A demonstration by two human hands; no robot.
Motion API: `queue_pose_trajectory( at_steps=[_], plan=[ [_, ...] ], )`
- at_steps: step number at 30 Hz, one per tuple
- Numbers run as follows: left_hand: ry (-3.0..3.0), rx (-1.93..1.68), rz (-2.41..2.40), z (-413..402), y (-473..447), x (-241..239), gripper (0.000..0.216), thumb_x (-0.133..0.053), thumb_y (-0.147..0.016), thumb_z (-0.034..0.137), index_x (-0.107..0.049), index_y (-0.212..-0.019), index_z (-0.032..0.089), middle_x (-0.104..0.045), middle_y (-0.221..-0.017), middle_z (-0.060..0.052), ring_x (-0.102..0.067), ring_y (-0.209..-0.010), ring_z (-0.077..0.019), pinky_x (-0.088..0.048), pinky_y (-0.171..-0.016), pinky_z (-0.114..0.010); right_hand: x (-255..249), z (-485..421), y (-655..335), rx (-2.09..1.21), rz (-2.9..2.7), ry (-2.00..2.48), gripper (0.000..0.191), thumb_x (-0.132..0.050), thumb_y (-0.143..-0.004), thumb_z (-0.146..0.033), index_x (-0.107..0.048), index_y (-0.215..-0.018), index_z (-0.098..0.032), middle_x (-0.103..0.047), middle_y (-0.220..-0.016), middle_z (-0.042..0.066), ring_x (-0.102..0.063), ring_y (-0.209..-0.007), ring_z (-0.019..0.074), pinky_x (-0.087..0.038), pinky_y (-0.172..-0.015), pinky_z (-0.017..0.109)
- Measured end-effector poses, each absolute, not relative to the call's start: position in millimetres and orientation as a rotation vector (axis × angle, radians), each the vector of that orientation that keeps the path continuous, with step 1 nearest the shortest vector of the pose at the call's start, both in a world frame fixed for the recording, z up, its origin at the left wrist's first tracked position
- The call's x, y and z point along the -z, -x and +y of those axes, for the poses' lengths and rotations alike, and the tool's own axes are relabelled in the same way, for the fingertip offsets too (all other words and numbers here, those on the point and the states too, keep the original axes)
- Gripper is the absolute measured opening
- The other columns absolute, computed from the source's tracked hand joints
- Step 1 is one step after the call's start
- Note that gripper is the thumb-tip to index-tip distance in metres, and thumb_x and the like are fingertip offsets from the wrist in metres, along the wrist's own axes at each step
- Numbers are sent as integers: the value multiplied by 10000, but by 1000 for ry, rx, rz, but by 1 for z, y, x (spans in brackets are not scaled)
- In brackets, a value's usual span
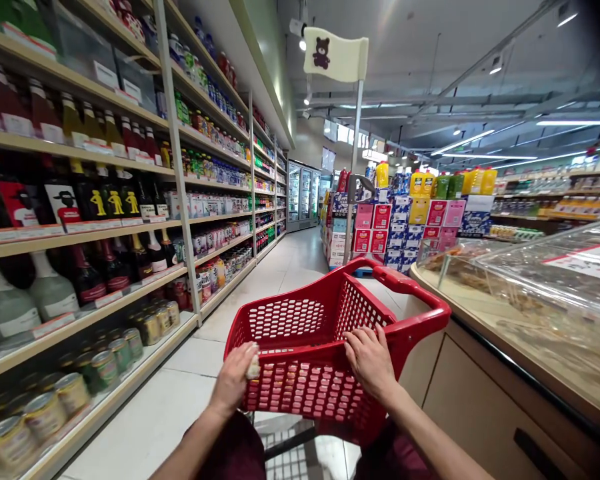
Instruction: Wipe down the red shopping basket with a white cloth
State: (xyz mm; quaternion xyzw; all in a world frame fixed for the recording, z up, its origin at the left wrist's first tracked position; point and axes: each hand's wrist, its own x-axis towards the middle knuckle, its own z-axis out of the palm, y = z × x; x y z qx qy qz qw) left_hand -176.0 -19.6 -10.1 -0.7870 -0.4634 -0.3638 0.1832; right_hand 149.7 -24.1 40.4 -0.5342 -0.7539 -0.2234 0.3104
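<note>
A red plastic shopping cart (pixel 300 320) stands in front of me in a supermarket aisle. My left hand (pixel 236 377) is curled round the near left corner of the cart's rim, with something small and pale pinched against it. My right hand (pixel 369 360) grips the near rim on the right side, fingers hooked over the edge. A pole with a white bear flag (pixel 336 57) rises from the cart's far side.
Shelves of bottles and cans (pixel 80 220) line the left. A counter with clear lidded trays (pixel 545 280) runs along the right. Stacked boxes and juice jugs (pixel 405 220) stand ahead; glass-door fridges (pixel 303 195) are at the aisle's end.
</note>
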Motion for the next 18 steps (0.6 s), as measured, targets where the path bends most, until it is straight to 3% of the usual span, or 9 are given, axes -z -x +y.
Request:
queue_pose_trajectory(
  at_steps=[5, 8, 11, 14, 16, 18],
  plan=[
    [2371, 929, -1235, -10, 93, -1, 432, -336, -785, 27, -537, -1131, 187, -594, -1143, -76, -527, -1074, -172, -416, -926, -398, -35, -24, -149, 595, -2009, 1363, 293, -379, -845, -250, -607, -1027, -227, -640, -984, 44, -521, -968, 214, -211, -1001, 478],
    [2407, 915, -1209, -16, 118, -1, 457, -322, -785, 32, -524, -1146, 226, -582, -1166, -46, -513, -1093, -163, -377, -958, -420, -36, -23, -154, 524, -2019, 1333, 298, -392, -834, -235, -604, -1043, -218, -636, -1031, 54, -515, -1014, 222, -237, -998, 467],
    [2239, 1004, -1386, -26, 181, 8, 441, -321, -782, 75, -530, -1141, 223, -587, -1156, -50, -515, -1090, -171, -407, -935, -398, -56, -34, -147, 291, -1956, 1282, 283, -401, -823, -267, -632, -980, -223, -645, -1014, 62, -533, -1009, 232, -278, -975, 498],
    [2141, 1050, -1421, -21, 201, 17, 504, -301, -716, 44, -550, -1124, 205, -597, -1138, -51, -530, -1071, -165, -427, -921, -357, -92, -69, -134, -137, -1834, 1050, 311, -352, -839, -294, -630, -969, -243, -661, -949, 49, -599, -869, 179, -447, -837, 404],
    [2153, 1043, -1366, -11, 182, 19, 548, -303, -673, 30, -556, -1121, 221, -603, -1132, -38, -540, -1057, -161, -427, -921, -346, -109, -103, -132, -314, -1823, 811, 323, -336, -841, -327, -605, -1016, -301, -666, -888, 14, -617, -797, 157, -499, -748, 359],
    [2217, 1024, -1272, -2, 153, 16, 579, -315, -643, 29, -556, -1122, 249, -607, -1128, -19, -555, -1036, -157, -440, -905, -329, -112, -139, -138, -277, -1847, 650, 295, -369, -802, -414, -576, -1013, -424, -662, -791, -48, -625, -763, 160, -521, -707, 372]
  ],
)
